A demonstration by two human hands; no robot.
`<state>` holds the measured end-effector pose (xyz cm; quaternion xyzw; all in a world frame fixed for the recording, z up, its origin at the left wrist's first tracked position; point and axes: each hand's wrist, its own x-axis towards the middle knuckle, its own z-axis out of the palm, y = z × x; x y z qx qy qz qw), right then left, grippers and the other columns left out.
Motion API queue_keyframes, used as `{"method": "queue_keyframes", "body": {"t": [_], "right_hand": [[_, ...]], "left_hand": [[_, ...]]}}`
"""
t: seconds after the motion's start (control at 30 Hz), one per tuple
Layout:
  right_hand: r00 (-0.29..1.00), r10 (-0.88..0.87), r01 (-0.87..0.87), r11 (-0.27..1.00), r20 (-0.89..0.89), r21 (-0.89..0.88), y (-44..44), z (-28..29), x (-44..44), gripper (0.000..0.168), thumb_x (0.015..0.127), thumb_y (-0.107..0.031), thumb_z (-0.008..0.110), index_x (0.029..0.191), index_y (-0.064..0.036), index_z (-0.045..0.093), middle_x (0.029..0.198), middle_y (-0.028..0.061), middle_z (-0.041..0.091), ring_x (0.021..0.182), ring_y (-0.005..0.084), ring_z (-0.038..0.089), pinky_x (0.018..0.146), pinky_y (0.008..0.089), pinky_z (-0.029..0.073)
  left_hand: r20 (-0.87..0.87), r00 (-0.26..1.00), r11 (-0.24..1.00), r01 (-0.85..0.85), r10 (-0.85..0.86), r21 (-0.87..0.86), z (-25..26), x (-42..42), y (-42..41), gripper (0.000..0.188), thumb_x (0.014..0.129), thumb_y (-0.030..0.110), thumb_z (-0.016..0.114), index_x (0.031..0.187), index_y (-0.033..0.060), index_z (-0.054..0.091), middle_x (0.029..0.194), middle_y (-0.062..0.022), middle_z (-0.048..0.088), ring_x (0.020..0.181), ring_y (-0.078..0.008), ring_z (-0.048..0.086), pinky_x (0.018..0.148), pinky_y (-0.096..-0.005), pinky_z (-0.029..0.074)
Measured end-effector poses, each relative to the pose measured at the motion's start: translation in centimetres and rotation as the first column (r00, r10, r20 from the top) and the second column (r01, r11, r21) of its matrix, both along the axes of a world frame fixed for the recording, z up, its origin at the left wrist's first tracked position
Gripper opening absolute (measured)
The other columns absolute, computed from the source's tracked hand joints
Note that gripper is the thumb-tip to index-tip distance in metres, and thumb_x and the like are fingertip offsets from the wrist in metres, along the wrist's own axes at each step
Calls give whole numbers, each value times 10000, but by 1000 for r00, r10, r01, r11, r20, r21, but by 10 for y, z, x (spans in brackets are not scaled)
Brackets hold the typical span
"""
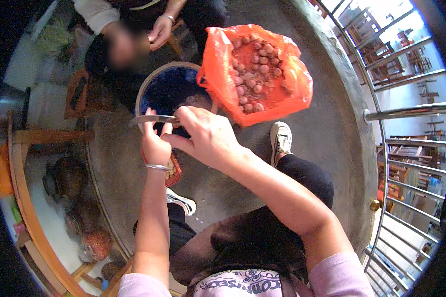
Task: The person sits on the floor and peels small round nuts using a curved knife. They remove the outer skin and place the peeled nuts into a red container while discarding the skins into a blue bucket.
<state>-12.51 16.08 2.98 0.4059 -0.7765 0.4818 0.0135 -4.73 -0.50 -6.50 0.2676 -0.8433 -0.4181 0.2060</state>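
Observation:
My right hand grips a small knife by its handle, with the blade pointing left across the fingers of my left hand. The left hand is raised beneath the blade, its fingers partly spread; whether it holds something small is hidden. Both hands hover over the near edge of a round bucket, dark blue inside with a pale rim. Thin pale peelings show inside it. Under my left wrist, a small red basket holds pale, peeled pieces, partly covered by the arm.
An open red plastic bag of round pinkish bulbs, perhaps garlic, stands right of the bucket. Across from me sits another person, one hand visible. Wooden furniture lines the left; a metal railing runs along the right.

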Motion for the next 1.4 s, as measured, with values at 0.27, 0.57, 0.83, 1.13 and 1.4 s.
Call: {"method": "queue_keyframes", "body": {"t": [0.27, 0.57, 0.83, 1.13, 1.4], "right_hand": [[968, -122, 147, 984, -218, 103, 33, 23, -13, 336, 743, -335, 637, 836, -49, 488, 760, 124, 558, 735, 282, 588, 587, 367, 488], [987, -128, 111, 978, -93, -175, 54, 27, -20, 263, 742, -278, 655, 806, -73, 502, 693, 76, 532, 637, 245, 578, 553, 355, 467], [985, -116, 91, 979, -131, -180, 67, 32, -23, 286, 706, -275, 662, 781, -73, 475, 687, 59, 508, 641, 220, 563, 529, 352, 476], [988, -79, 60, 988, -134, -142, 61, 27, -17, 279, 705, -270, 662, 782, -77, 476, 689, 59, 513, 653, 215, 573, 520, 344, 482], [996, -50, 35, 984, -77, -177, 59, 32, -16, 259, 751, -265, 656, 795, -68, 493, 676, 83, 509, 620, 255, 565, 532, 357, 464]], "left_hand": [[3, 925, 879, 362, -380, -312, 32, -75, 131, 342, 780, 59, 615, 1113, 80, 542, 1091, -107, 544, 985, -256, 553, 838, -320, 458], [360, 732, 532, 673, -578, -513, -42, -187, 160, 213, 750, 40, 528, 956, 35, 583, 922, -157, 562, 889, -331, 557, 793, -405, 459], [-97, 901, 848, 432, -424, 308, -22, -175, 142, 268, 782, 2, 496, 1041, 58, 528, 725, -3, 502, 585, -83, 484, 547, -226, 424], [309, 748, 629, 662, -587, -408, -18, -131, 149, 257, 675, 117, 679, 925, 72, 645, 845, -115, 579, 882, -302, 547, 792, -386, 452], [53, 797, 789, 603, -602, -117, -43, -129, 154, 284, 735, 85, 638, 997, 75, 530, 851, -83, 578, 800, -235, 564, 701, -324, 474]]}}
